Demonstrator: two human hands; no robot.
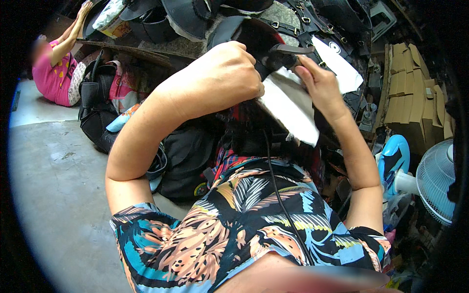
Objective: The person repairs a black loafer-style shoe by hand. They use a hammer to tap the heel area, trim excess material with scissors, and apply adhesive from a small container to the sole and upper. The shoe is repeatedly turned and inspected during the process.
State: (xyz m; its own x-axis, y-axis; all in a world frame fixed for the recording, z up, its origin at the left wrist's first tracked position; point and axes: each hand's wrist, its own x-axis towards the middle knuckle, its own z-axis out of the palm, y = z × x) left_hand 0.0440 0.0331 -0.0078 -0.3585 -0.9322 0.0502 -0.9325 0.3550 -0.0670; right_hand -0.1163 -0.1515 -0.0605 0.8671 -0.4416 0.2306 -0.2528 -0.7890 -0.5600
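Note:
My left hand [229,71] is a closed fist, knuckles up, over a curved black piece [249,31] with some red along its edge. What its fingers grip is hidden. A stiff white sheet [293,105] comes out beside that fist and slants down toward my lap. Over the sheet, my right hand [320,85] is closed, thumb and forefinger pressed together at a dark tool [283,57]. A curved grey strip, like a blade or handle, shows at the tool's top; its exact kind is unclear.
Several black curved pieces [183,17] and buckled straps [300,17] cover the worktop. Another white piece [342,66] lies at the right. A black bag [188,161] stands below. A fan [435,180] and cardboard [413,88] are at the right. A person in pink [51,80] sits far left.

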